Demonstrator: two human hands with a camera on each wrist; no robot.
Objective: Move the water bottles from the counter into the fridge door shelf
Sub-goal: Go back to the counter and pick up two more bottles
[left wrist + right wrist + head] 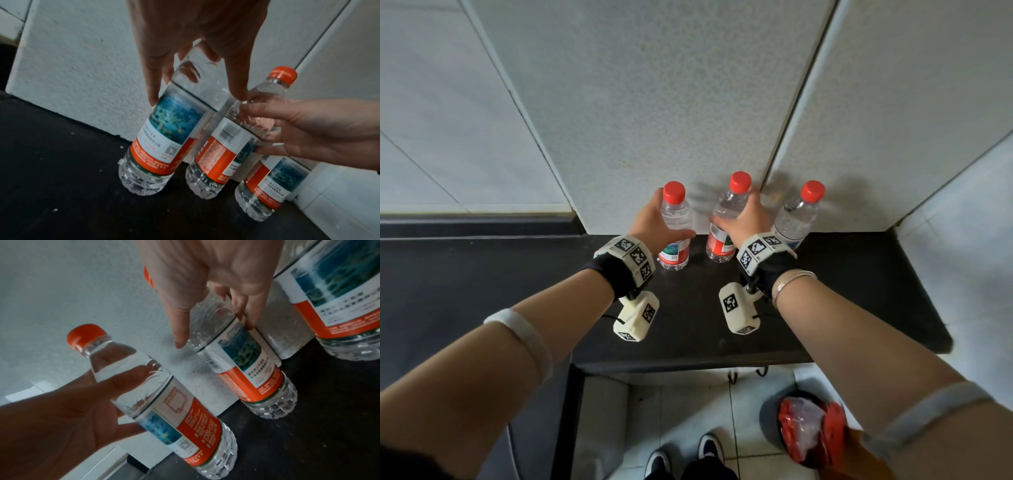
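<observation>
Counter edge: the near edge of the black counter [688, 356] runs below both wrists, with tiled floor [688, 404] under it; bare dark top lies between that edge and the hands, and more of it stretches to the left of the left hand.
Bin: below the right forearm, on the floor, a dark bin [774, 425] holds red and clear plastic wrapping.
Left hand: the left hand [650, 224] is spread wide around the left bottle [674, 233], thumb on the side nearer the other hand, fingers behind it; the left wrist view shows fingertips [153, 97] touching the label, not yet closed tight.
Right hand: the right hand [744, 219] is spread wide around the middle bottle [724, 226], thumb toward the left hand, fingers on the far side; whether the grip is firm I cannot tell.
Third bottle: the right bottle [796, 216] stands just beyond the right wrist, untouched.
Bottles: all three stand upright on the counter, in a row, apart from one another, close to the wall; clear plastic, full of water, red caps, labels white and blue above an orange-red band.
Far edge: a pale speckled wall panel [654, 120] rises straight behind the bottles, and a white tiled wall [962, 240] closes the counter to the right of the right hand.
</observation>
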